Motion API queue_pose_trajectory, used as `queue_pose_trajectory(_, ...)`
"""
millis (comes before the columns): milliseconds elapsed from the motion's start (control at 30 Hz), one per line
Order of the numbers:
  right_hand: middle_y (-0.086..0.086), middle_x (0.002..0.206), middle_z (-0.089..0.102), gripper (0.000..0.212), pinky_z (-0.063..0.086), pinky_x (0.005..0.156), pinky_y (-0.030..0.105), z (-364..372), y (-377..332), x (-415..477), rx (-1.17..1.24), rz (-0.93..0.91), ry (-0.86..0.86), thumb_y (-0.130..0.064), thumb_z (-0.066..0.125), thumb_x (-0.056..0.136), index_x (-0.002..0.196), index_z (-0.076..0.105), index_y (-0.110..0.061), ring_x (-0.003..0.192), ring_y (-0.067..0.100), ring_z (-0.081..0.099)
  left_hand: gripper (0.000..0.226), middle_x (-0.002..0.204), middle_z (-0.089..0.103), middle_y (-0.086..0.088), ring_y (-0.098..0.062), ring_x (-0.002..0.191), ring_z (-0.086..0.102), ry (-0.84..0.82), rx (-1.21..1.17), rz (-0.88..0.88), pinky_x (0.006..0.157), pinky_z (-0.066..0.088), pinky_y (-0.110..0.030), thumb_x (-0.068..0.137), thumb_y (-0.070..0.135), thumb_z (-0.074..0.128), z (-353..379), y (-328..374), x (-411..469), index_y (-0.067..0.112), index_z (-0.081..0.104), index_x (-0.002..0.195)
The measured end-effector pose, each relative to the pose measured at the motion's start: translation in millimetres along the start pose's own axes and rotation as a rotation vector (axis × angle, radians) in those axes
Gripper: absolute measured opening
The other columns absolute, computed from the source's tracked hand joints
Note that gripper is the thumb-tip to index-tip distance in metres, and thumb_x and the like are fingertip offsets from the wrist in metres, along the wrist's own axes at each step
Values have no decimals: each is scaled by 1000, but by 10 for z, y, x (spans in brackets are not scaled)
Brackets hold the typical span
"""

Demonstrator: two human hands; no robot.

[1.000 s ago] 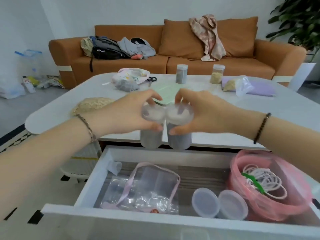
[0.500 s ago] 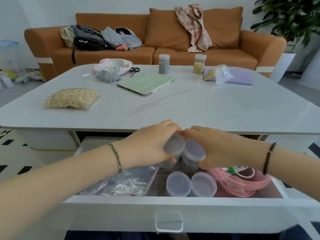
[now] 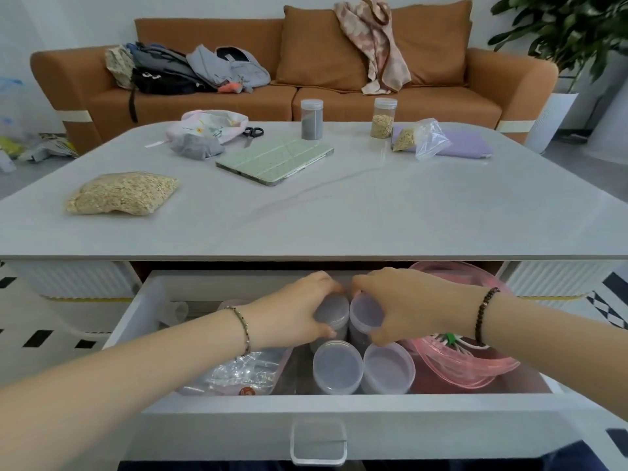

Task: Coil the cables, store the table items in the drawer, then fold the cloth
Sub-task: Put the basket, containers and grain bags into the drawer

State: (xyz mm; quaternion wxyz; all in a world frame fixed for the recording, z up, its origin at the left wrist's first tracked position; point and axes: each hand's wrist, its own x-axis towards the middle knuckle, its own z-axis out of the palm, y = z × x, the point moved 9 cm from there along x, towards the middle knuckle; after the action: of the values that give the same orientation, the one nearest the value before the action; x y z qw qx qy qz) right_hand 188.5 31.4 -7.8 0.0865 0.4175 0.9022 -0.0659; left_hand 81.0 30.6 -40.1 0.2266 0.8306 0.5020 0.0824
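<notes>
Both hands are inside the open white drawer (image 3: 217, 426) under the table. My left hand (image 3: 292, 311) grips a grey-lidded jar (image 3: 334, 312) by its top, and my right hand (image 3: 404, 304) grips a second jar (image 3: 367, 314) right beside it. Both jars stand behind two more lidded jars (image 3: 338, 367) (image 3: 387, 368) near the drawer front. A pink bag holding a coiled white cable (image 3: 465, 355) fills the drawer's right end. A clear zip pouch (image 3: 244, 372) lies at the left.
On the table (image 3: 339, 215) lie a bag of oats (image 3: 122, 193), a green tablet (image 3: 275, 159), scissors (image 3: 251, 134), a grey pouch (image 3: 197, 146), a floral cloth (image 3: 210, 122), two jars (image 3: 311, 119) (image 3: 385, 117), a small zip bag (image 3: 419, 139) and a purple folder (image 3: 465, 144). A sofa stands behind.
Both hands have lowered the two jars from above the table edge down into the drawer, setting them behind the two jars there. The camera has tilted down.
</notes>
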Motion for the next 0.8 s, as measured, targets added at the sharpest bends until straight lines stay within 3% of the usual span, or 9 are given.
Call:
queue_pose_trajectory(133,-3,107,56,59,52,81,40,51,23,43,62,6,-60,-40,76,73,123,49,-24,97,20,56,66,133,45,5,-12,127,45,-33,-31,3,110,35,-27,85,28,77,78,-26,20,18,48,143)
queue_pose_trajectory(267,0,111,57,57,49,83,36,85,32,80,64,-22,-110,-32,76,78,127,49,-22,99,20,55,56,136,47,6,-6,126,44,-22,-73,17,110,30,-20,92,27,69,63,-17,19,19,48,143)
queue_pose_trajectory(400,3,121,56,53,43,86,32,138,11,103,-3,-93,-176,-23,73,84,130,47,-23,107,20,53,44,126,52,8,-2,115,46,3,-79,12,98,30,-9,94,25,66,35,-32,16,24,54,136)
queue_pose_trajectory(533,0,127,53,52,46,89,35,153,-17,80,-44,-115,-205,-20,69,87,133,46,-24,111,21,53,43,128,56,3,-11,120,50,-37,-32,-52,105,38,-26,95,36,62,72,-79,35,23,54,136)
queue_pose_trajectory(633,-1,127,53,51,43,81,32,154,-24,56,-73,-117,-230,-18,66,88,134,45,-25,101,17,51,50,128,61,5,-12,116,56,-61,-58,-117,102,46,-36,90,49,59,116,-136,31,26,55,134)
queue_pose_trajectory(733,0,122,54,52,42,76,32,136,-35,23,-85,-98,-259,-19,65,86,134,44,-23,94,16,48,61,131,59,9,-8,120,54,-91,-96,-110,103,46,-36,84,61,63,125,-80,3,30,53,135)
queue_pose_trajectory(800,-1,121,54,61,49,86,39,127,-14,-5,-79,-64,-258,-35,69,82,136,42,-26,103,21,54,77,137,49,13,-5,127,46,-140,-109,-70,109,41,-33,76,69,71,132,12,-38,32,47,140)
